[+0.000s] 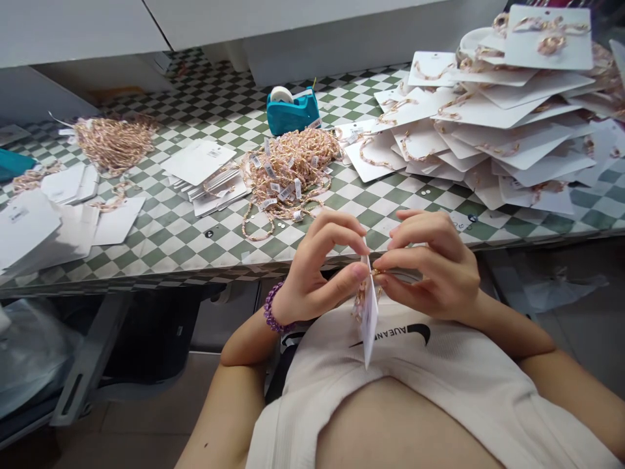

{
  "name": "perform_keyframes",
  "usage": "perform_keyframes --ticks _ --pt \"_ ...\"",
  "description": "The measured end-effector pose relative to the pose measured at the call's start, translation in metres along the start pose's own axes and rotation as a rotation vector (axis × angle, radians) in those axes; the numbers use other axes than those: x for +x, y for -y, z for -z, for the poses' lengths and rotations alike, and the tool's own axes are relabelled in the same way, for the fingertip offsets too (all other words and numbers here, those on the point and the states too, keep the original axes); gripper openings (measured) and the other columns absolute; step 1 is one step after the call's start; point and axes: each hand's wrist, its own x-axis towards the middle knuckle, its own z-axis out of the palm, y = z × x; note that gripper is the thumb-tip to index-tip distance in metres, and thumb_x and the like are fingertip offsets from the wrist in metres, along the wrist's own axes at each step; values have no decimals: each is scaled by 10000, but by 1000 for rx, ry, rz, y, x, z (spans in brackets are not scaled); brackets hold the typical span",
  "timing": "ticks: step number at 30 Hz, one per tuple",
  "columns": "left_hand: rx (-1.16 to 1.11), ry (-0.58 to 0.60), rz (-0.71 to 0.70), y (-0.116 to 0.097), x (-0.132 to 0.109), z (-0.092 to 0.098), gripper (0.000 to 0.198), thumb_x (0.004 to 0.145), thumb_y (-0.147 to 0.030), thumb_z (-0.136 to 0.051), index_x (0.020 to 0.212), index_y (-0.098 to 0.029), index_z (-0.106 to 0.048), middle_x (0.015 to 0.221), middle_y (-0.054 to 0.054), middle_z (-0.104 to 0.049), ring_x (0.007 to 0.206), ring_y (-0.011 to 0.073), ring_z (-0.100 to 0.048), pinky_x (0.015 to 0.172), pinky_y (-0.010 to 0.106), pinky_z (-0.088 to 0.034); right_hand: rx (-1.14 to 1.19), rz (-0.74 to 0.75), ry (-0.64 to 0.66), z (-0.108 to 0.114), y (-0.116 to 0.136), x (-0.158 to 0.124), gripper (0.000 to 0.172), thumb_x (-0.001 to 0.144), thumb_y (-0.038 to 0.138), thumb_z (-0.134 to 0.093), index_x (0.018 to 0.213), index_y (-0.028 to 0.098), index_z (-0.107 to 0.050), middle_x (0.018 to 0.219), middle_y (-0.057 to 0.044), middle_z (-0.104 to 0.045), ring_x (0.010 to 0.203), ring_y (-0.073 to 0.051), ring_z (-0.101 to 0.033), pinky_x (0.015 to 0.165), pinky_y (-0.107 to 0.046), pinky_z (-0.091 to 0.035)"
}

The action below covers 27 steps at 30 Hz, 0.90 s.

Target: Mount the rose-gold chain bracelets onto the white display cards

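Observation:
My left hand and my right hand meet close to my chest, below the table's front edge. Between them stands a white display card, seen edge-on. My left thumb and fingers pinch the card's top. My right fingertips pinch a small gold-and-pink bracelet at the card, part of it dangling on the left side. A purple bead band sits on my left wrist.
On the green checkered table lie a tangled heap of tagged bracelets, a teal tape dispenser, stacks of blank cards at left and centre, another bracelet heap, and a big pile of carded bracelets at right.

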Motion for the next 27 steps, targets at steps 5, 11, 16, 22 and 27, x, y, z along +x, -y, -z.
perform_keyframes --ticks 5,11,16,22,27 --pt "108 112 -130 11 6 6 179 1024 -311 -536 1141 -218 -635 1208 108 -674 1203 228 -588 1087 415 -455 43 -7 36 -1 0 -1 86 933 189 -650 1004 211 -607 918 -67 -603 872 -186 -582 976 -448 -560" --pt "-167 274 -36 16 8 12 144 1044 -256 -483 966 -192 -587 890 54 -642 824 144 -616 762 268 -536 59 -49 31 -4 -8 -3 42 975 247 -603 1017 244 -605 946 -54 -591 915 -190 -596 1003 -436 -537" --pt "58 153 63 14 6 11 171 1042 -276 -498 922 -188 -584 847 33 -646 772 128 -601 727 245 -502 68 -132 123 -4 -20 -3 48 976 256 -621 1015 227 -625 992 -53 -633 955 -176 -613 890 -360 -530" --pt "164 147 75 14 6 10 175 965 -341 -641 920 -175 -607 860 38 -677 748 123 -604 656 220 -481 95 -156 230 -2 -28 -1 31 978 227 -630 989 199 -641 998 -51 -688 924 -151 -638 850 -308 -523" --pt "95 139 114 13 6 10 153 914 -288 -718 912 -174 -617 851 18 -670 739 97 -600 635 189 -457 233 -209 234 -3 -27 -1 57 995 228 -601 985 190 -642 980 -56 -690 910 -137 -657 798 -272 -536"
